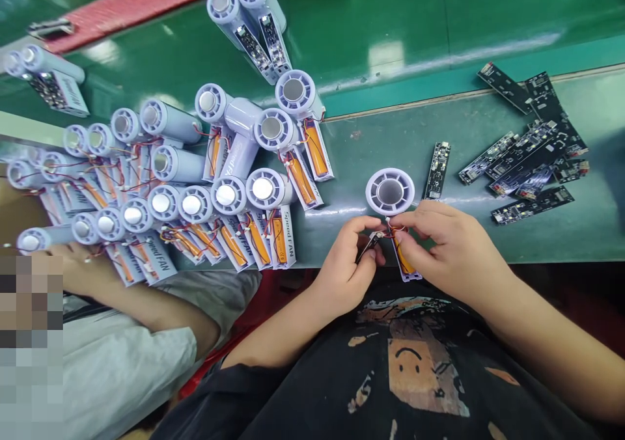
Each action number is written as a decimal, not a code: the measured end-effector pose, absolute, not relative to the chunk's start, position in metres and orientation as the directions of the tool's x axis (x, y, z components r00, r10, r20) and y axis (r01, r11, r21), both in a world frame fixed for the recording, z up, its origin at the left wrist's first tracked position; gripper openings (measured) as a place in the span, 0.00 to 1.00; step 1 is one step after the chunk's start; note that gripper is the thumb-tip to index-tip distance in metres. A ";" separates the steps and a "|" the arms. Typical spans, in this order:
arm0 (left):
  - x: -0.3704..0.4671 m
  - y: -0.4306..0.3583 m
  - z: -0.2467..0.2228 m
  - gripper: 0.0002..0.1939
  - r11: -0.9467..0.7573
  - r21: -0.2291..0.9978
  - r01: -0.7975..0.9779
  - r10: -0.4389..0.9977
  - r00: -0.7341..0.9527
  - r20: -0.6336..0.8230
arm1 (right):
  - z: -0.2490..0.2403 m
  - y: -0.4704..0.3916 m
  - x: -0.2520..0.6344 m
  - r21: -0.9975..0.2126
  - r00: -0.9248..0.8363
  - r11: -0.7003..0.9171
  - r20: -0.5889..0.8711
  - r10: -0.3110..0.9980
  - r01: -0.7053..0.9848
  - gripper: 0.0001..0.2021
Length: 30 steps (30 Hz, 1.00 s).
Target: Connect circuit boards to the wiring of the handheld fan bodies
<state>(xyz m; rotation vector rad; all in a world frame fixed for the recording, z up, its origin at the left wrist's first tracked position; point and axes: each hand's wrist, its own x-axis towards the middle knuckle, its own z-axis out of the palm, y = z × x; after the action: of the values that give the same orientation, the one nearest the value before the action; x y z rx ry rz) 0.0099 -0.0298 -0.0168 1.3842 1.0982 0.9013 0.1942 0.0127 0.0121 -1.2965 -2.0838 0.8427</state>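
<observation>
A lavender handheld fan [389, 178] is in front of me at the table's edge, its round end up. An orange battery [402, 258] shows in its open handle. My left hand [347, 267] is closed on a small black circuit board [367, 248], holding it beside the handle. Thin red wires [389, 232] run between the fan and the board. The fingers of my right hand [449, 245] pinch these wires just below the round end. Fingertips hide where the wires meet the board. Behind my right hand lies another circuit board [438, 166], chip side up.
Several more lavender fans [263, 192] with orange batteries crowd the left. Two fans with boards fitted [249, 10] stand farther back. Loose circuit boards [530, 157] are heaped at the right. A co-worker's arm [131, 303] reaches among the fans at far left.
</observation>
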 end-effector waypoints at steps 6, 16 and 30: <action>0.008 -0.028 -0.019 0.34 -0.010 0.986 0.169 0.950 0.309 -0.043 | 0.010 0.017 0.195 -0.838 -0.404 0.302 0.108 0.908 0.454 0.05; 0.008 -0.021 -0.012 0.08 -0.127 0.971 0.201 0.955 0.289 0.065 | 0.009 0.020 0.194 -0.822 -0.524 0.409 0.163 0.836 0.397 0.07; 0.012 -0.021 -0.011 0.04 0.050 0.998 0.036 0.984 0.171 -0.055 | -0.004 0.006 0.188 -0.533 -0.382 0.657 0.542 0.749 0.533 0.04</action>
<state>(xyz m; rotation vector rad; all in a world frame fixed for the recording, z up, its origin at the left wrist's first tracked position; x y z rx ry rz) 0.0118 -0.0212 -0.0111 1.2702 1.1273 1.0282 0.1879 0.0056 -0.0039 -0.9906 -2.0786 0.3458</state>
